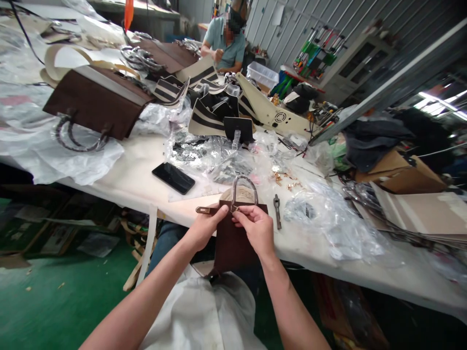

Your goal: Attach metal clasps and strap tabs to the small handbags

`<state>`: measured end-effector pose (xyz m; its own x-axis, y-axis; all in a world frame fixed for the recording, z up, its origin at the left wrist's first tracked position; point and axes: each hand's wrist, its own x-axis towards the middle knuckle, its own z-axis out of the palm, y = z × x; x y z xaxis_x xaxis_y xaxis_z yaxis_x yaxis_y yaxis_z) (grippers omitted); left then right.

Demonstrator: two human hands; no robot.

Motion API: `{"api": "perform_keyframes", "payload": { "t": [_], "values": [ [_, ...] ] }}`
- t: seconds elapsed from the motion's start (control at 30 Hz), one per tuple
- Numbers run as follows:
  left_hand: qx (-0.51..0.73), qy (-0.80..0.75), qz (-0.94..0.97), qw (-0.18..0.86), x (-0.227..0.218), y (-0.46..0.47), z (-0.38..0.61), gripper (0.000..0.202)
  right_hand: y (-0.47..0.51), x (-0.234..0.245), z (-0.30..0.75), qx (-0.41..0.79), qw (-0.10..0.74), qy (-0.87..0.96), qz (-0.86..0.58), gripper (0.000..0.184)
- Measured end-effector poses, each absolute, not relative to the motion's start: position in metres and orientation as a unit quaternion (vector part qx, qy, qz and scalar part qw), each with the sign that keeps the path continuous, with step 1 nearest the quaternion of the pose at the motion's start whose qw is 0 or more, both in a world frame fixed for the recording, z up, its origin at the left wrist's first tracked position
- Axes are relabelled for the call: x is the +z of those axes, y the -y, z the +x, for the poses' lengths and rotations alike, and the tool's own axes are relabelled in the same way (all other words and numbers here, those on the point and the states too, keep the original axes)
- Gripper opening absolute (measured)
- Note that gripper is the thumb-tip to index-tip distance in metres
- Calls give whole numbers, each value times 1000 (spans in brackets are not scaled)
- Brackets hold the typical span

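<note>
A small dark brown handbag (235,243) rests at the table's front edge, partly over my lap, its wrapped handle (245,181) standing up. My left hand (206,226) grips the bag's upper left, thumb on top by the handle's base. A brown strap with a metal end piece (203,210) sticks out to the left of that hand. The fingers of my right hand (257,226) pinch a small metal piece (234,210) at the top of the bag; its exact kind is too small to make out. Right of the bag lies a dark metal hand tool (278,212).
A black phone (173,178) lies left of the bag. Small gold-coloured fittings (282,179) and clear plastic bags (343,218) are on the right. A larger brown handbag (97,99) stands at the left. Across the table sits a person (226,41) in a light blue shirt.
</note>
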<state>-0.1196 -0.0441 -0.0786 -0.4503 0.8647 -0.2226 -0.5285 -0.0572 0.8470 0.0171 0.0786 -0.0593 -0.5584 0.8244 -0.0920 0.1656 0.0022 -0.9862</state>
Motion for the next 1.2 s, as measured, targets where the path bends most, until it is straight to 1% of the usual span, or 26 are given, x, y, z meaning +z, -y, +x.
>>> {"api": "perform_keyframes", "payload": {
  "t": [0.07,0.17,0.4,0.5,0.67,0.87,0.97,1.07,1.2],
  "values": [
    [727,-400,140,541,-76,45,-120,55,-86,-48,13,585,258,669,-379,49],
    [750,-342,98,557,-74,45,-119,56,-92,-36,9,572,239,686,-380,49],
    [781,-342,72,518,-76,47,-113,53,-85,-31,6,522,188,746,-369,39],
    [782,-353,83,507,-73,46,-113,52,-83,-28,4,513,184,754,-367,35],
    [785,-352,95,501,-67,46,-115,49,-78,-21,2,504,205,758,-359,34],
    [787,-370,107,482,-60,47,-111,50,-65,-16,3,429,246,798,-345,21],
    [789,-396,128,452,-54,48,-109,46,-58,-15,4,392,280,810,-335,18],
    [789,-418,155,422,-53,49,-108,41,-53,-17,4,368,309,813,-327,19],
    [800,-401,153,419,-58,49,-106,39,-48,-26,5,403,336,782,-336,23]
  ]
}}
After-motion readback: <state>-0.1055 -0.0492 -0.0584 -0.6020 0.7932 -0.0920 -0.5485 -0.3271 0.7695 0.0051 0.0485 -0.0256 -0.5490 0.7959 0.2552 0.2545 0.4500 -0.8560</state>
